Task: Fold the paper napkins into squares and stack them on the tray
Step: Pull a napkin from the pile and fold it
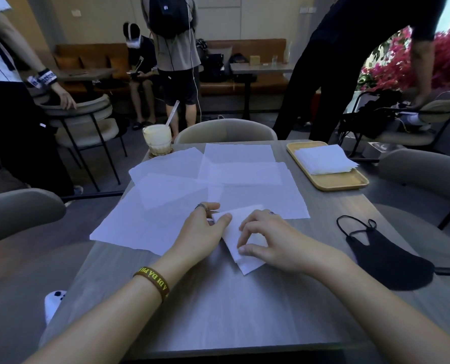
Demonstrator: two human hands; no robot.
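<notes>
Lying on the grey table (245,311) among beige chairs (226,130), unfolded napkins (245,174) overlap.

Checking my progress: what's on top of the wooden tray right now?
A stack of folded white napkins sits on the wooden tray, overhanging its right edge. The near end is bare. The top napkin covers those below, so their number cannot be told.

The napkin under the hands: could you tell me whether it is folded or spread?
Folded. The napkin is a small layered piece with doubled edges showing near the right hand, far smaller than the spread sheets.
</notes>
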